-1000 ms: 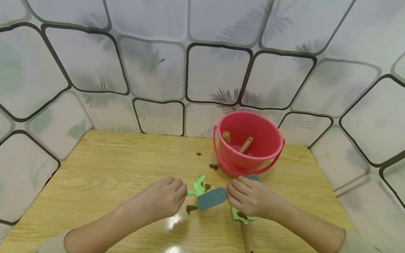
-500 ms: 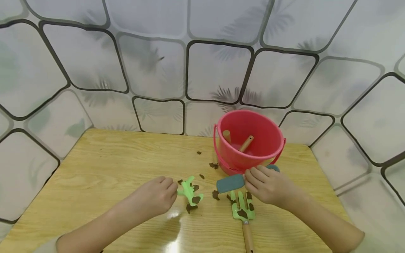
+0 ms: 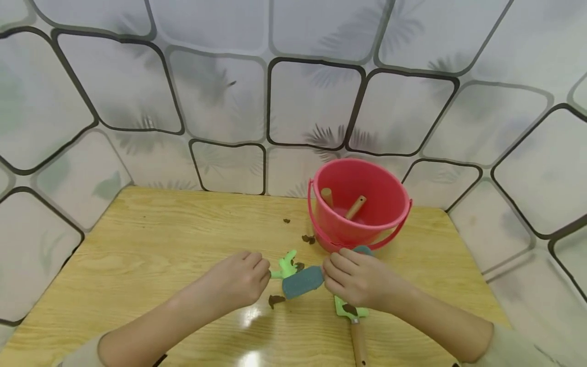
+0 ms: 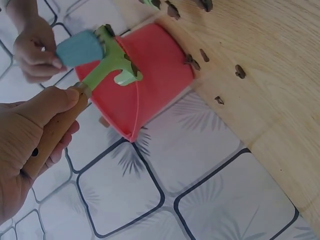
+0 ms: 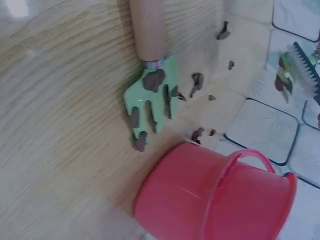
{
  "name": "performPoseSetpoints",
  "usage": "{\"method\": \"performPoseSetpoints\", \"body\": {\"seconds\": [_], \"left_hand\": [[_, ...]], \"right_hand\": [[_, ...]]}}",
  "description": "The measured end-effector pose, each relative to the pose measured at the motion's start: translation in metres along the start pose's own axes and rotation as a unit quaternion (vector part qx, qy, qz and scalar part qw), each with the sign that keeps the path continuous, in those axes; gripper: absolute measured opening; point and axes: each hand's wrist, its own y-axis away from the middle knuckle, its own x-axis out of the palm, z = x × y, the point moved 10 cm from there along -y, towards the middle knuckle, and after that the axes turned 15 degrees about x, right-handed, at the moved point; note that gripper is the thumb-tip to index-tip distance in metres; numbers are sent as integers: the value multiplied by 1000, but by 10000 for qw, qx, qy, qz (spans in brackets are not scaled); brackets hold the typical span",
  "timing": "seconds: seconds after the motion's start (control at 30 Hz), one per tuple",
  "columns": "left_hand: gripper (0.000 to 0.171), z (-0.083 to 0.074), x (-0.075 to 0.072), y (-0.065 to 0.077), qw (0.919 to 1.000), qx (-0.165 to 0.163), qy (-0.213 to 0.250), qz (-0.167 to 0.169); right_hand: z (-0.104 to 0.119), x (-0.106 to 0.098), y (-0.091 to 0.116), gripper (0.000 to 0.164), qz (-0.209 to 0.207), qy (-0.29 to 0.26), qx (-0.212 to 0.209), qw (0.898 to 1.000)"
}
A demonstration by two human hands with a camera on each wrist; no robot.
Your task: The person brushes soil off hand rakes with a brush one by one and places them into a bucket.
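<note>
My left hand (image 3: 245, 280) grips the wooden handle of a small green hand rake (image 4: 112, 60), whose prongs carry brown dirt-like bits. In my right hand (image 3: 355, 280) is a teal scrubbing brush (image 3: 302, 282). Its pale bristles show in the right wrist view, facing the rake head. From the head view the brush overlaps part of the rake; whether the bristles touch it I cannot tell. Under my right hand a green hand fork (image 5: 155, 95) with a wooden handle lies on the table, brown bits stuck on its tines.
A red bucket (image 3: 353, 234) stands at the table's back right, two wooden handles (image 3: 355, 208) inside it. Brown bits (image 3: 275, 300) are scattered over the wooden table (image 3: 183, 229). Patterned walls (image 3: 220, 102) enclose the back and sides.
My right hand with the brush first pulled right, away from the rake, then came back left over it. The rake shifted left and tilted, then returned.
</note>
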Motion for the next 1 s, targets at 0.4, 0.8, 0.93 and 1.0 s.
{"method": "performPoseSetpoints", "body": {"seconds": [0.4, 0.8, 0.93, 1.0], "left_hand": [[14, -5, 5, 4, 9993, 159, 174, 304], [16, -8, 9, 9, 9996, 140, 159, 191], [18, -6, 10, 11, 9992, 133, 253, 284], [16, -3, 12, 10, 9989, 98, 262, 382]], "right_hand": [[1, 14, -8, 33, 774, -93, -490, 9958], [-23, 9, 3, 34, 896, 308, -430, 9946], [-38, 3, 11, 36, 940, 557, -368, 9933], [-40, 0, 11, 34, 1002, 581, -283, 9929]]}}
